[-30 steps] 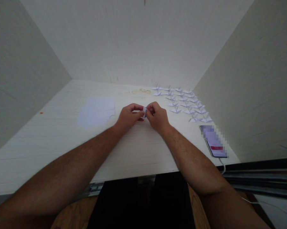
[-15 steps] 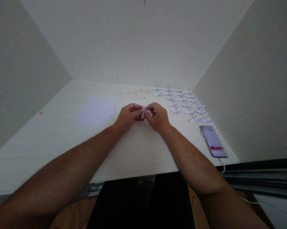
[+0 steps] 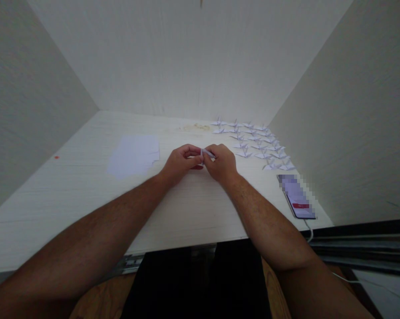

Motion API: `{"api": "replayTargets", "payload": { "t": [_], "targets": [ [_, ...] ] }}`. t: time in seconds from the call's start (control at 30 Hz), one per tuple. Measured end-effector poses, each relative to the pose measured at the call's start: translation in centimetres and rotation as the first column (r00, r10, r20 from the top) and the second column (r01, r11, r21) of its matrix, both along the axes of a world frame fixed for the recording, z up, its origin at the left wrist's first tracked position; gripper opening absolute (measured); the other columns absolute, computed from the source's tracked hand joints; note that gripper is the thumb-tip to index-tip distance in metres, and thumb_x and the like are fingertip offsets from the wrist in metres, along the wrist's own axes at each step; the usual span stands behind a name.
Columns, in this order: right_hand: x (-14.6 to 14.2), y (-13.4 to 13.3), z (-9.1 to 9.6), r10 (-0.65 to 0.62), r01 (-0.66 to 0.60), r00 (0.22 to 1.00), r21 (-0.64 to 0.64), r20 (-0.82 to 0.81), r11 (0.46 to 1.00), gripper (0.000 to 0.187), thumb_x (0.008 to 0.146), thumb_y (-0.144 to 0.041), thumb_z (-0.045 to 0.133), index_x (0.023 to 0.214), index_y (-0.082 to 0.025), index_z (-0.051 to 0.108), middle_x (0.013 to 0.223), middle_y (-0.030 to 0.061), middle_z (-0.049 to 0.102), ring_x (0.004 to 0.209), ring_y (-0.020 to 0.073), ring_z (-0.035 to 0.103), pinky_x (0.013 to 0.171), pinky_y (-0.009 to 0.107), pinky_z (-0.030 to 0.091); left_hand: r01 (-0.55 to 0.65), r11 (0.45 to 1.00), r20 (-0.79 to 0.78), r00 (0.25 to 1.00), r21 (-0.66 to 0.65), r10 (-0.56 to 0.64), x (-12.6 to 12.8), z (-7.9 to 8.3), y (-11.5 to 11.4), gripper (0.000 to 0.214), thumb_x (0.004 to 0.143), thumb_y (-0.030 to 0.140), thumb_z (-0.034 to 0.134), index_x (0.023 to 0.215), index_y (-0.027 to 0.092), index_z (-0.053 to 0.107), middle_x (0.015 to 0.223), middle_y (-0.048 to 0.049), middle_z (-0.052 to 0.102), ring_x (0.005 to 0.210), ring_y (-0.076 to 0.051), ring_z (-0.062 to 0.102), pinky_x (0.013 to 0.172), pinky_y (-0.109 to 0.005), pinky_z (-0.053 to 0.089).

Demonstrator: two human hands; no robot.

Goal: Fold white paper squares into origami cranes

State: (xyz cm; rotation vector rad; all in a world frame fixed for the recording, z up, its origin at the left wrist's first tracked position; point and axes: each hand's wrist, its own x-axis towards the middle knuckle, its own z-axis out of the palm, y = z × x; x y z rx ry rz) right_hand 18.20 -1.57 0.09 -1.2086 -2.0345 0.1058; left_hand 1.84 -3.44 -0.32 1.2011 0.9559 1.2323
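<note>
A small folded piece of white paper (image 3: 208, 153) is pinched between my two hands above the middle of the table. My left hand (image 3: 182, 160) grips its left side between thumb and fingers. From the other side, my right hand (image 3: 221, 162) closes thumb and fingertips on it, and a narrow strip of the paper slants across those fingers. Much of the paper is covered by my fingertips, so its full shape is hidden. Several white origami cranes (image 3: 259, 145) stand in rows beyond my right hand.
Loose white paper sheets (image 3: 133, 153) lie left of my hands on the pale table (image 3: 193, 204). A phone (image 3: 296, 197) with a cable (image 3: 309, 232) rests near the right edge. Pale walls (image 3: 186, 57) enclose the table at the back and sides.
Both hands have shifted slightly right with the folded paper. Its visible part has turned, now showing a thin strip slanting over my right fingers.
</note>
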Motion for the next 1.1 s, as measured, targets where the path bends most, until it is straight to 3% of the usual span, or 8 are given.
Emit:
{"api": "replayTargets", "payload": {
  "t": [0.13,0.33,0.7,0.97,1.1],
  "targets": [
    [0.0,0.0,0.0,0.035,-0.036,0.999,-0.079,-0.024,0.996,0.019,0.092,-0.034,0.054,0.088,-0.022,0.067,0.080,0.0036,0.068,0.072,0.0167,0.056,0.066,0.030,0.037,0.002,1.000,-0.010,1.000,0.013,-0.001,0.0,-0.1,0.1,0.036,0.064,0.029,0.085,0.091,0.015,0.065,0.091,-0.0056,0.072,0.078,-0.016,0.068,0.073,-0.036,0.060],
    [0.1,0.0,-0.1,0.067,-0.076,0.993,-0.095,-0.092,0.993,0.019,0.092,-0.036,0.056,0.087,-0.022,0.067,0.079,0.0022,0.069,0.071,0.0151,0.057,0.067,0.029,0.040,-0.005,1.000,-0.011,1.000,0.005,0.005,0.0,0.1,0.0,0.039,0.063,0.026,0.085,0.096,0.016,0.066,0.099,-0.0073,0.073,0.085,-0.018,0.069,0.075,-0.036,0.060],
    [0.6,0.9,-0.2,0.077,-0.196,0.883,-0.215,-0.463,0.957,0.019,0.083,-0.036,0.063,0.073,-0.020,0.065,0.062,-0.0019,0.059,0.058,0.0114,0.049,0.056,0.026,0.038,0.020,0.997,0.168,0.986,-0.072,-0.008,-0.4,0.1,0.1,0.041,0.059,0.021,0.086,0.097,0.015,0.072,0.095,-0.0064,0.073,0.084,-0.018,0.069,0.072,-0.034,0.059],
    [0.7,0.9,-0.2,0.097,-0.243,0.863,-0.240,-0.495,0.940,0.028,0.084,-0.043,0.062,0.070,-0.019,0.063,0.057,-0.0039,0.049,0.055,0.0102,0.042,0.053,0.025,0.033,0.033,0.996,0.199,0.980,-0.085,-0.015,-0.5,0.3,0.1,0.037,0.061,0.021,0.084,0.096,0.015,0.075,0.099,-0.0077,0.072,0.085,-0.019,0.068,0.072,-0.034,0.059],
    [0.7,0.9,-0.2,0.068,-0.188,0.882,-0.217,-0.467,0.958,0.025,0.085,-0.041,0.062,0.073,-0.019,0.065,0.059,-0.0030,0.054,0.056,0.0105,0.045,0.054,0.025,0.035,0.045,0.995,0.208,0.978,-0.090,-0.026,-0.5,0.2,0.2,0.038,0.060,0.021,0.085,0.096,0.015,0.075,0.098,-0.0078,0.073,0.083,-0.019,0.069,0.071,-0.033,0.058]
  ]
}}
